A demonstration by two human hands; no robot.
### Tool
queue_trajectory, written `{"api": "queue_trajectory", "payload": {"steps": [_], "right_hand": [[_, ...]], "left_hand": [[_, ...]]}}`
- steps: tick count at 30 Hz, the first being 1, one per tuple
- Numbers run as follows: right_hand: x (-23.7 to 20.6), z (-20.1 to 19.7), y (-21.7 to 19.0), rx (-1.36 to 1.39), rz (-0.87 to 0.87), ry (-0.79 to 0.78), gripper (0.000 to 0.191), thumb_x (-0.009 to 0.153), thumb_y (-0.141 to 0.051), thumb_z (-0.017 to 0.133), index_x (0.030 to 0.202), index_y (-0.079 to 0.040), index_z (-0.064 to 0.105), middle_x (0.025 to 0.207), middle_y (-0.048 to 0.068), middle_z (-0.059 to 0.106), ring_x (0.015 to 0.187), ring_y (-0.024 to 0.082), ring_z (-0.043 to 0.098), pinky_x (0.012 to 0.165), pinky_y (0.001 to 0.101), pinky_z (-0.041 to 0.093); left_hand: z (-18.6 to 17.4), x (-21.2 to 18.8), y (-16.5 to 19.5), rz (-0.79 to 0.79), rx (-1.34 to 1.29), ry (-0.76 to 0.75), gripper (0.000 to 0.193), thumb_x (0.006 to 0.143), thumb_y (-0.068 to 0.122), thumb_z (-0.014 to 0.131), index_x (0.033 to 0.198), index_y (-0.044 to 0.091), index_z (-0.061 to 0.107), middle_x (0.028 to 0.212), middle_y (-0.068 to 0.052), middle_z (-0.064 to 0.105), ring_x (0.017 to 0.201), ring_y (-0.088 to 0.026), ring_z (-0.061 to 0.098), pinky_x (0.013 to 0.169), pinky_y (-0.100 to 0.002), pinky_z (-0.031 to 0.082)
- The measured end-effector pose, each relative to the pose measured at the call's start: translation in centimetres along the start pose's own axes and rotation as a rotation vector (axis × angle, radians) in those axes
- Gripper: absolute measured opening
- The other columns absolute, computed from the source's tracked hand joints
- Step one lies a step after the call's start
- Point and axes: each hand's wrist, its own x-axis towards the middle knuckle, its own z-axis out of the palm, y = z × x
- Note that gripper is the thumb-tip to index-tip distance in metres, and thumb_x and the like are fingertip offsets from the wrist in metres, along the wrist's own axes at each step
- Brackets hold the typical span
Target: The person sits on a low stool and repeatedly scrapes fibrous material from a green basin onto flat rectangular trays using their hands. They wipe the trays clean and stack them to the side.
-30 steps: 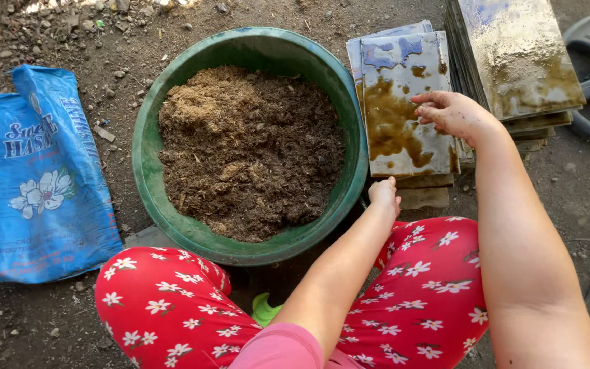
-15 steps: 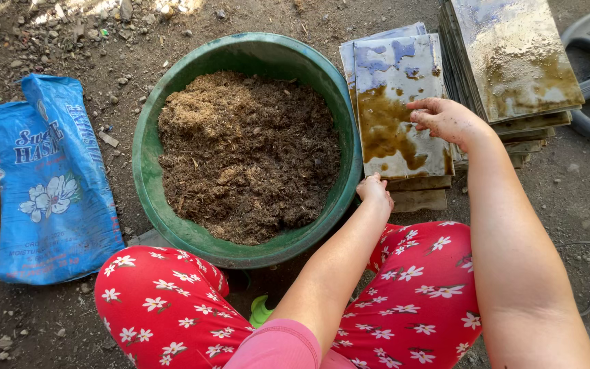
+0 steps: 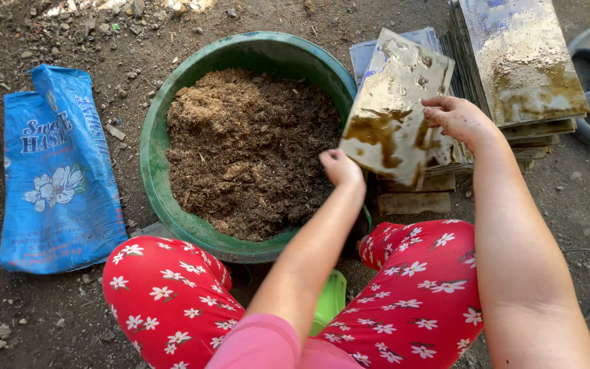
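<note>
A wet plastic sheet [image 3: 394,113] is gripped by 2 hands, left hand [image 3: 339,166] and right hand [image 3: 457,119], tilted over a green basin [image 3: 172,205] of brown sawdust [image 3: 247,147]

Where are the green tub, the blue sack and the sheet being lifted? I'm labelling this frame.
green tub [image 3: 150,147], head view, left rim
blue sack [image 3: 59,178], head view, middle of its face
sheet [image 3: 390,102], head view, centre of the tilted, mud-stained surface

both forearms reach forward from the bottom of the view over bent knees. the left hand [image 3: 341,166] is curled, fingers tucked — thumb side up. the right hand [image 3: 457,120] sits further out, palm down, fingers bent in a pinch.
</note>
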Motion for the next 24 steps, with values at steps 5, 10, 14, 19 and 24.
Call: {"api": "queue_trajectory", "payload": {"steps": [5, 10, 14, 19, 24], "right_hand": [[0.1, 0.1, -0.3, -0.083, 0.011, -0.01, 0.044, 0.101, -0.032, 0.062, 0.141, -0.016, 0.063, 0.117, 0.007, 0.073, 0.106, 0.016, 0.066, 0.086, 0.0355, 0.047], [1.3, 0.4, 0.0, -0.199, -0.045, -0.037, 0.043, 0.104, -0.034, 0.06, 0.144, -0.019, 0.064, 0.113, 0.01, 0.074, 0.105, 0.02, 0.066, 0.085, 0.0397, 0.048], [2.7, 1.6, 0.0, -0.289, -0.113, -0.034, 0.044, 0.103, -0.036, 0.062, 0.143, -0.016, 0.065, 0.113, 0.013, 0.075, 0.104, 0.022, 0.068, 0.091, 0.0435, 0.051], [4.1, 7.1, -1.4, -0.625, -0.117, -0.075, 0.052, 0.101, -0.046, 0.062, 0.145, -0.018, 0.067, 0.111, 0.019, 0.077, 0.096, 0.036, 0.073, 0.092, 0.0483, 0.055], [4.4, 23.1, -2.9, -1.179, -0.408, -0.449, 0.05, 0.089, -0.039, 0.069, 0.135, -0.019, 0.069, 0.124, 0.015, 0.073, 0.115, 0.036, 0.069, 0.101, 0.0479, 0.056]], "left_hand": [[-6.9, 9.8, 8.9, 0.079, 0.021, 0.002, 0.009, 0.099, 0.011, 0.05, 0.105, 0.005, 0.053, 0.107, -0.016, 0.064, 0.093, -0.028, 0.062, 0.085, -0.045, 0.054], [-15.4, 16.7, 16.3, 0.271, 0.246, 0.205, 0.018, 0.101, 0.023, 0.052, 0.104, 0.006, 0.057, 0.1, -0.016, 0.069, 0.087, -0.031, 0.066, 0.08, -0.046, 0.052], [-23.0, 19.7, 21.4, 0.572, 0.461, 0.32, 0.015, 0.097, 0.022, 0.059, 0.098, 0.007, 0.059, 0.093, -0.015, 0.071, 0.086, -0.036, 0.067, 0.079, -0.047, 0.05], [-29.2, 21.1, 25.6, 0.803, 0.642, 0.364, 0.013, 0.103, 0.021, 0.053, 0.102, 0.007, 0.055, 0.094, -0.015, 0.069, 0.087, -0.039, 0.067, 0.074, -0.051, 0.049], [-33.8, 22.0, 25.7, 0.768, 0.69, 0.348, 0.008, 0.099, 0.014, 0.051, 0.104, 0.008, 0.055, 0.092, -0.015, 0.07, 0.084, -0.038, 0.067, 0.074, -0.051, 0.05]]}}
